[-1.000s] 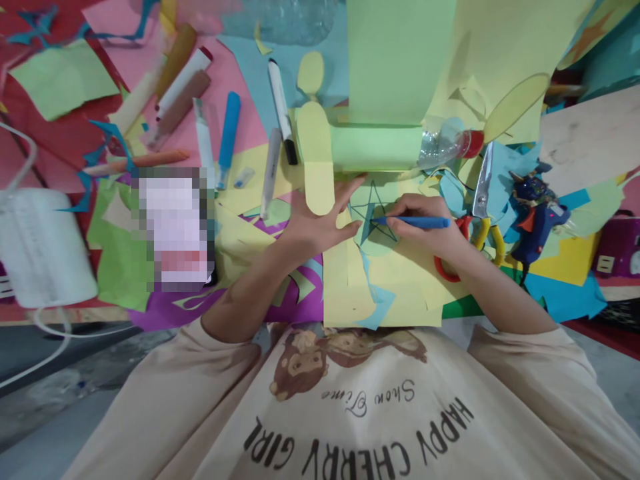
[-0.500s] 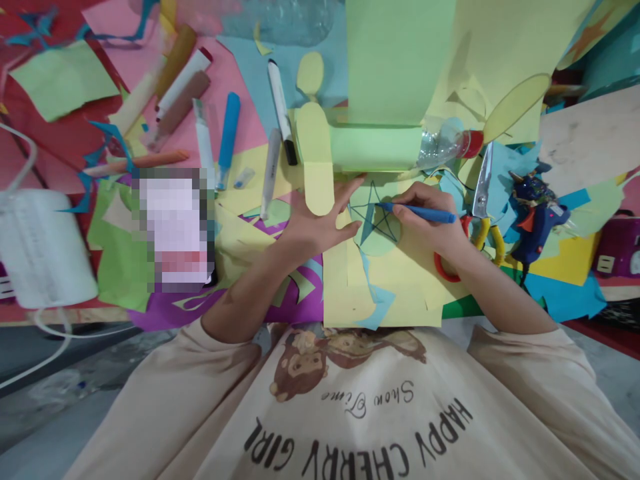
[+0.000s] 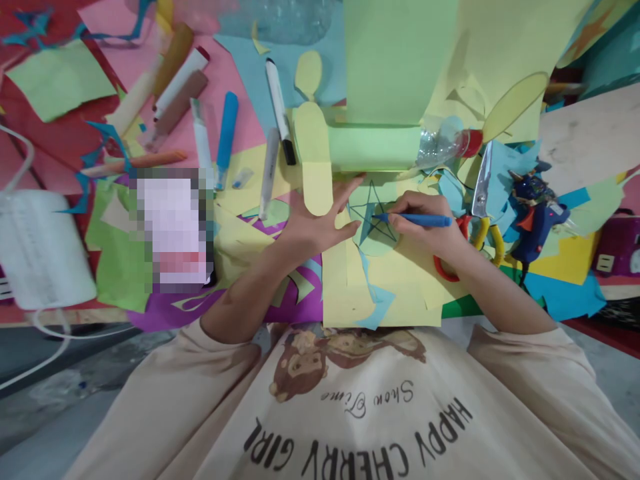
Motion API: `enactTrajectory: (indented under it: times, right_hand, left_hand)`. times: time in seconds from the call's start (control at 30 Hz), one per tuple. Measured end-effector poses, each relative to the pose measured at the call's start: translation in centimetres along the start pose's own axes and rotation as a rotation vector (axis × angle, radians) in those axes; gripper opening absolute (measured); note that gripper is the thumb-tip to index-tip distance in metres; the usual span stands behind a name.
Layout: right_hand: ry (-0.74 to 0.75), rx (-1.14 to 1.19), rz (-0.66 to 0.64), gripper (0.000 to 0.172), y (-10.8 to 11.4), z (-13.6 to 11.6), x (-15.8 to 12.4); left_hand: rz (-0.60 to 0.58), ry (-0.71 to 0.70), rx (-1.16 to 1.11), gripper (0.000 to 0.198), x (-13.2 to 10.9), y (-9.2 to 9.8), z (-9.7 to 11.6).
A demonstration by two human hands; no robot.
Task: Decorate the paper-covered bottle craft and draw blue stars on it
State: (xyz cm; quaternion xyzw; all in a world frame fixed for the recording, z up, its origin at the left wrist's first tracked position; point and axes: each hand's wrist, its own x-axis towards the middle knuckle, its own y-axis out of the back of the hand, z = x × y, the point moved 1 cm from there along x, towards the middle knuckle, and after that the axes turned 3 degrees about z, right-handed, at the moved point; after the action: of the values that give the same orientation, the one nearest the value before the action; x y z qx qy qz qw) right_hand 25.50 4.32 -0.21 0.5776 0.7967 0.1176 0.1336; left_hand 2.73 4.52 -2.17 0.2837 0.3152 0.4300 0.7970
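My right hand (image 3: 423,219) is closed around a blue marker (image 3: 425,219), its tip on a pale green paper (image 3: 383,243). A five-pointed star (image 3: 373,215) is drawn there in dark blue, partly filled in. My left hand (image 3: 320,223) lies with fingers spread at the paper's left edge, thumb and forefinger apart. Over the back of that hand rests a yellow rounded paper strip (image 3: 317,187). Yellow paper sheets (image 3: 400,293) lie under the green piece. Just above stands a plastic bottle (image 3: 440,143) on its side, wrapped in green paper.
Red-and-yellow-handled scissors (image 3: 483,193) and a blue glue gun (image 3: 537,223) lie on the right. Several markers, among them a capped blue marker (image 3: 227,133), are scattered at left. A blurred-out phone (image 3: 175,230) and a white power adapter (image 3: 47,247) with a cord lie farther left.
The blue marker's tip has moved slightly down and left within the star, and more of its middle is coloured in. My left hand has stayed in place.
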Motion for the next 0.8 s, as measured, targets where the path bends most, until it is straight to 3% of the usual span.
enactTrajectory:
  times: [0.3,0.53,0.8]
  right_hand:
    - [-0.019,-0.01,-0.041,0.019,-0.04,-0.56,0.12]
    - [-0.088,0.16,0.118,0.033,0.32,-0.6,0.23]
    - [-0.081,0.112,-0.051,0.016,-0.12,0.25,-0.17]
  left_hand:
    - [-0.013,0.004,-0.018,0.074,-0.02,0.05,0.08]
    - [0.01,0.001,0.01,0.075,0.13,0.04,0.02]
    - [-0.033,0.03,0.006,0.074,-0.01,0.16,0.28]
